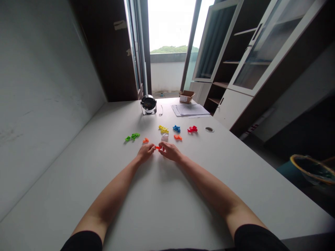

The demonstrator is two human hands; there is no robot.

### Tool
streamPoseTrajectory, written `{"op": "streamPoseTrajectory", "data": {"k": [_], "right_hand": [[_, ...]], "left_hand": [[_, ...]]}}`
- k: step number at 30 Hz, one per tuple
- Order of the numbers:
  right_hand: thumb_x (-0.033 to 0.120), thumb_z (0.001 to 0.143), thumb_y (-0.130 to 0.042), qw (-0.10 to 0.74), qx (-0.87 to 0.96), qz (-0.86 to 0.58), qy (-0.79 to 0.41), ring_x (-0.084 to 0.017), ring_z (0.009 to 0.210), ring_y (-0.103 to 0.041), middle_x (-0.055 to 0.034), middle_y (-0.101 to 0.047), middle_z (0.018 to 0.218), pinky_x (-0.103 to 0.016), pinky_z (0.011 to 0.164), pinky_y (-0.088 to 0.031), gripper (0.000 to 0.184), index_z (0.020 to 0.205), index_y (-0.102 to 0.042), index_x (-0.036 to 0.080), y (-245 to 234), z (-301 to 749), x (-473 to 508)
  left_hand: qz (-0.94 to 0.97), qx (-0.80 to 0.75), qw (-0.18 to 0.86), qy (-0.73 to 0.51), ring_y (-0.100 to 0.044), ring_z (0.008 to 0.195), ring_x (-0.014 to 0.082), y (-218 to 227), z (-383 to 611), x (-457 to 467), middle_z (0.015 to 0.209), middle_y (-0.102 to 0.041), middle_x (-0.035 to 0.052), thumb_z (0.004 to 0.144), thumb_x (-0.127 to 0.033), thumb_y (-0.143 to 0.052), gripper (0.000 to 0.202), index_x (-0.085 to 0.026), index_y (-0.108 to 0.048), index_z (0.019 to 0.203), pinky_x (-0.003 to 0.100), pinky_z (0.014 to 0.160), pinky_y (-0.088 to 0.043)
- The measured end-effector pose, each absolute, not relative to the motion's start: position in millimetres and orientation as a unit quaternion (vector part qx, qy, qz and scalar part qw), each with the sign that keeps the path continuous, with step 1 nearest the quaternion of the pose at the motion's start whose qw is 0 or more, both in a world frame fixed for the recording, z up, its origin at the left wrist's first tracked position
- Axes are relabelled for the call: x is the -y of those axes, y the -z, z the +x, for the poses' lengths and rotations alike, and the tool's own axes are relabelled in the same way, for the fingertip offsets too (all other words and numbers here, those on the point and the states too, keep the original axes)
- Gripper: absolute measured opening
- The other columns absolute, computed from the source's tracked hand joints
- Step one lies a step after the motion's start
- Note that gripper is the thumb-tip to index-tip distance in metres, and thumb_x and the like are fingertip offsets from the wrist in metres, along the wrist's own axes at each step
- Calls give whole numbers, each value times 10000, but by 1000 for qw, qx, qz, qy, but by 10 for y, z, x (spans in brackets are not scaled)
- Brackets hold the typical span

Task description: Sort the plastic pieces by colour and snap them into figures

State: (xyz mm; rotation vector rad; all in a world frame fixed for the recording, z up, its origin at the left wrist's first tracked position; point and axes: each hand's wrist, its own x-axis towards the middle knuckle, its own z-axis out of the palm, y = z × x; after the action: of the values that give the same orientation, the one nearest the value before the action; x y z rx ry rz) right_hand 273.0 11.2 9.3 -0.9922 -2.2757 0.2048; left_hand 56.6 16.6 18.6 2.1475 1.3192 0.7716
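Note:
Between my fingertips, over the middle of the table, is a small orange-red plastic piece (157,147). My left hand (146,152) pinches its left end. My right hand (169,151) has its fingers closed around the right end. Just beyond my hands lie small plastic pieces grouped by colour: green pieces (134,136), an orange piece (146,140), yellow pieces (163,129), white pieces (164,137), blue pieces (176,128), another orange group (178,137) and red pieces (192,129). Their exact shapes are too small to make out.
On the white table (104,139) a round black lamp-like device (148,104) stands at the back. Papers (190,109) and an open cardboard box (186,97) lie at the back right. A round cable hole (209,129) is right of the red pieces. A wall borders the left side.

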Motion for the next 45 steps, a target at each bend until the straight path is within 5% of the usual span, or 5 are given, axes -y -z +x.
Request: {"op": "streamPoseTrajectory", "data": {"k": [16, 25, 45], "right_hand": [[241, 837, -649, 314, 865, -385, -73, -117, 665, -531, 12, -630, 837, -211, 623, -339, 186, 986, -539, 214, -64, 2723, -126], [258, 835, -656, 311, 864, -390, -69, -115, 644, -511, 10, -624, 805, -211, 613, -331, 166, 941, -540, 206, -107, 2720, -104], [196, 852, -599, 315, 855, -406, -65, -124, 677, -537, -1, -624, 783, -210, 654, -360, 77, 927, -612, 208, -77, 2731, -134]], "left_hand": [[800, -477, 235, -278, -582, 735, 172, -211, 575, -153, 807, -676, 30, 944, -378, -428, 322, -199, -688, 884, 263, 688, -411], [768, -425, 343, -335, -620, 805, 161, -154, 543, -176, 871, -698, 23, 855, -248, -534, 235, -198, -679, 1033, 268, 768, -461], [765, -415, 354, -343, -568, 740, 153, -122, 519, -189, 820, -680, 27, 855, -379, -582, 243, -164, -692, 885, 257, 692, -443]]}}
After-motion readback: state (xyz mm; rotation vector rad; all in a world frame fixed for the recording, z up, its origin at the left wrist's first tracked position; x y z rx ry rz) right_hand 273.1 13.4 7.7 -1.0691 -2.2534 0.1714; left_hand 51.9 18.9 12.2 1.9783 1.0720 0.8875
